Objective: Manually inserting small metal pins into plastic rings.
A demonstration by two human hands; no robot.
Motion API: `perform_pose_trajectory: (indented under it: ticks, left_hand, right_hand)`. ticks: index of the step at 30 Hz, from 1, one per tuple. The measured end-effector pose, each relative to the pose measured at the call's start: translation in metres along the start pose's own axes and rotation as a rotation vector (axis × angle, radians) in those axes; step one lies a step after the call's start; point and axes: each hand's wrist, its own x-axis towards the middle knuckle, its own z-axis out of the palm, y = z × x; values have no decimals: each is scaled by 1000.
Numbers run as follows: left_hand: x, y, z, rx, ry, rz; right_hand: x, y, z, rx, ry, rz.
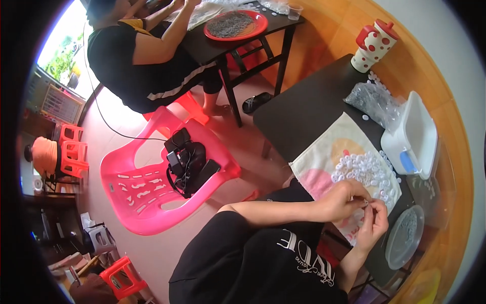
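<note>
My left hand [342,201] and my right hand [373,226] meet over the near side of a printed cloth [316,164] on the dark table. Fingertips of both are pinched together on a small white piece [365,202], mostly covered by the fingers. Beyond my hands, a heap of small white round plastic pieces [362,169] lies on the cloth, some with a hole in the middle. A clear round tub [405,237] of small grey metal-looking parts stands to the right of my right hand.
A white bin [412,137], a clear bag of grey parts [373,104] and a spotted tumbler [373,46] stand farther back. Left, a pink chair [134,202] holds black devices and cables. Another person [147,61] sits at a table with a red tray [260,23].
</note>
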Motion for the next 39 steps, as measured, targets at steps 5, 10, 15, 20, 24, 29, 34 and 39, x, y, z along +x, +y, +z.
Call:
perform_pose_trajectory:
  ticks: [5,10,15,20,24,29,34,39]
  left_hand:
    - [-2,-10,-2,-413,-43,-398]
    - [-1,-8,-7,-544,-6,-471]
    - [0,-6,-1,-547,41,-410]
    - [1,-2,2,-520,-21,-396]
    - [2,3,4,-500,-1,-393]
    - [1,1,4,-492,8,-381]
    - [2,1,3,-482,-2,-370]
    - [2,1,2,-410,-25,-293]
  right_hand:
    - [5,-6,4,64,39,-50]
    - [9,-2,5,80,47,-50]
    - [11,-12,-9,-131,37,-160]
    - [12,-12,-13,-280,11,-283]
    - [12,-12,-14,-268,-1,-255]
    - [12,-13,-15,-283,-16,-257]
    - [13,-14,-15,-289,-16,-267]
    - [15,-15,-15,-322,-27,-313]
